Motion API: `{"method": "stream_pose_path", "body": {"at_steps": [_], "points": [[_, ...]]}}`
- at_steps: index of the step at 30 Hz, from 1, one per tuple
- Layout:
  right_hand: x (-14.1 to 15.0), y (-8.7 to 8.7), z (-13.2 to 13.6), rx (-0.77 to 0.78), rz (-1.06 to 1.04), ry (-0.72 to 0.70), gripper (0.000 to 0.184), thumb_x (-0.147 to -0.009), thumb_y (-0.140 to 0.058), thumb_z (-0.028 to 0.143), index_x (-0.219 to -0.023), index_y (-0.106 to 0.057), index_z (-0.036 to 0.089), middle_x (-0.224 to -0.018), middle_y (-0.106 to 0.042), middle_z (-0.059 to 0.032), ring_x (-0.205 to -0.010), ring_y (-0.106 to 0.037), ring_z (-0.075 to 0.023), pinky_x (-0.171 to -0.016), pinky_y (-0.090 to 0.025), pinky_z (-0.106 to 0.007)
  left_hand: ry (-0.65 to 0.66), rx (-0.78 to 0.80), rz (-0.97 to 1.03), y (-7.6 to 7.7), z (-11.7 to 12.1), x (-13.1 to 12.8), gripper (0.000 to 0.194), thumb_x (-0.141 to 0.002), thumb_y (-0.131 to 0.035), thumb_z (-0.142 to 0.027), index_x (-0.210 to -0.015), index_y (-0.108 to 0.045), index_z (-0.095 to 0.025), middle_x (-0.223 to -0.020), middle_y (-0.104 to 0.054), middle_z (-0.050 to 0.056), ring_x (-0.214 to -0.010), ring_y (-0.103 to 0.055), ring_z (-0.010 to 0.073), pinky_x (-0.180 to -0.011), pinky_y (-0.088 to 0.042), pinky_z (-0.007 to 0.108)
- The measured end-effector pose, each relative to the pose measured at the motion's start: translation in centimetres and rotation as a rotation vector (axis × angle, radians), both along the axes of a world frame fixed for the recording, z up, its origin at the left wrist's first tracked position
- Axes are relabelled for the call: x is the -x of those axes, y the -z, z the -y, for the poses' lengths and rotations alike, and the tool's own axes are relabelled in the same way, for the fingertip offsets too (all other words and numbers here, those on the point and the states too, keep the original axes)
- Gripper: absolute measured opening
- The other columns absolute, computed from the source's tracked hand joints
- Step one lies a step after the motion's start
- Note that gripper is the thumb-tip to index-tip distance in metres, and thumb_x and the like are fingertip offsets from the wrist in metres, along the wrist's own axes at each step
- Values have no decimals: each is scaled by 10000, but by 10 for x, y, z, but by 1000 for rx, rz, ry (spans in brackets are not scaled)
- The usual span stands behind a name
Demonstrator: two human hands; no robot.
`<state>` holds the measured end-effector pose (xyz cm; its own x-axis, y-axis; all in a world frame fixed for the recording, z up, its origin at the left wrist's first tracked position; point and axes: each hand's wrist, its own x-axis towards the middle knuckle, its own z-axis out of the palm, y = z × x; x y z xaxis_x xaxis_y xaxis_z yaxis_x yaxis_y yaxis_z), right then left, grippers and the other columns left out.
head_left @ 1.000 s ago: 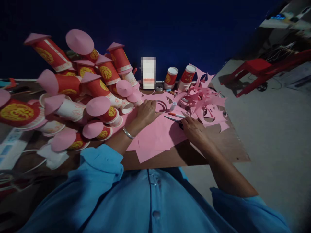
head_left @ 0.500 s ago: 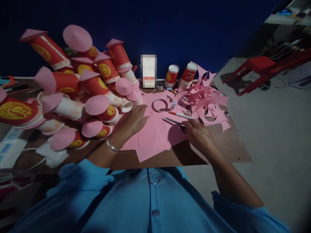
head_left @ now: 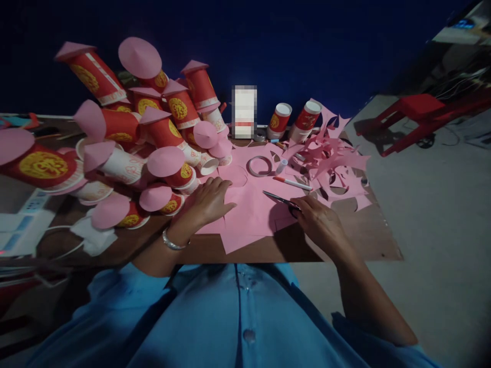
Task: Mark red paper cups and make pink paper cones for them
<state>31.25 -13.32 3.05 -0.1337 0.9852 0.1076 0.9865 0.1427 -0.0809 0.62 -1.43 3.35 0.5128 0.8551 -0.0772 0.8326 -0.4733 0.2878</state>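
Sheets of pink paper (head_left: 245, 214) lie in front of me on the wooden table, with a thin circle outline near their upper left part. My left hand (head_left: 209, 202) rests over the left edge of the sheets, fingers stretched out and thumb apart, holding nothing. In my right hand (head_left: 318, 217) is a pair of scissors (head_left: 278, 197), its blades pointing left over the paper. A tape ring (head_left: 260, 166) lies flat beyond the sheets. Beside it are a small white cylinder (head_left: 281, 166) and a red-and-white pen (head_left: 293, 183).
Many red and white paper cups (head_left: 118, 128) with pink cone tops are piled at the left. Pink paper scraps (head_left: 333, 158) heap up at the right, near two upright cups (head_left: 279, 122). A white power strip (head_left: 23, 230) lies far left; a red stool (head_left: 418, 107) stands on the floor.
My left hand has drawn back from beside the tape ring, leftward and nearer to me, uncovering the circle outline. The right hand keeps the scissors in nearly the same place. The view has shifted slightly.
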Motion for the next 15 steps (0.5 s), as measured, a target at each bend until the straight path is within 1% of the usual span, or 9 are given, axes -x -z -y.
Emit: {"method": "stream_pose_path", "body": {"at_steps": [2, 4, 7, 9, 10, 12, 13, 15], "points": [[-2, -1, 2, -28, -29, -1, 349, -970, -539, 113, -1266, -699, 202, -1168, -758, -128, -985, -735, -268, -761, -551, -333, -23, 58, 130, 3, -3, 0, 482, -884, -747, -319, -1326, -611, -182, -1325, -668, 157, -1244, -621, 348, -1062, -500, 493], [-4, -1, 5, -47, -79, 4, 336, -978, -534, 135, -1261, -700, 207, -1159, -758, -124, -1004, -736, -275, -765, -564, -343, -83, 147, 308, 6, -5, 1, 454, -880, -734, -296, -1306, -605, -208, -1285, -690, 124, -1163, -666, 301, -1020, -519, 453], [-5, 1, 8, -29, -207, 26, 319, -991, -536, 189, -1263, -702, 208, -1142, -754, -117, -959, -740, -271, -760, -580, -365, -215, 300, 592, 12, -4, 0, 543, -829, -779, -330, -1323, -580, -224, -1101, -704, 64, -935, -695, 226, -865, -547, 386], [-4, 5, 8, -3, -333, 52, 313, -988, -550, 228, -1259, -706, 210, -1137, -750, -111, -900, -737, -253, -764, -588, -376, -305, 426, 789, 15, 0, -2, 644, -785, -817, -349, -1356, -549, -220, -1031, -679, 36, -855, -674, 190, -805, -539, 351], [-3, 6, 9, 7, -407, 66, 306, -981, -566, 249, -1247, -712, 212, -1127, -750, -107, -880, -733, -243, -767, -590, -376, -351, 495, 891, 15, 3, -4, 686, -768, -830, -352, -1372, -533, -217, -1024, -674, 32, -858, -670, 184, -811, -538, 348], [0, 10, 10, 36, -587, 96, 305, -955, -609, 292, -1228, -722, 217, -1102, -753, -97, -875, -728, -228, -768, -594, -364, -439, 631, 1078, 16, 11, -7, 743, -757, -844, -362, -1403, -507, -218, -1036, -684, 33, -935, -683, 196, -886, -538, 370], [2, 12, 10, 58, -697, 111, 313, -940, -631, 309, -1225, -725, 221, -1095, -756, -91, -890, -728, -222, -774, -596, -353, -485, 674, 1170, 15, 16, -9, 760, -754, -847, -360, -1415, -500, -215, -1052, -695, 39, -976, -690, 204, -932, -532, 384], [6, 15, 12, 118, -956, 143, 337, -911, -675, 339, -1227, -725, 233, -1105, -766, -81, -950, -731, -215, -802, -600, -334, -537, 740, 1292, 11, 27, -12, 791, -745, -860, -348, -1432, -495, -207, -1091, -714, 47, -1046, -690, 209, -1005, -511, 386]]}}
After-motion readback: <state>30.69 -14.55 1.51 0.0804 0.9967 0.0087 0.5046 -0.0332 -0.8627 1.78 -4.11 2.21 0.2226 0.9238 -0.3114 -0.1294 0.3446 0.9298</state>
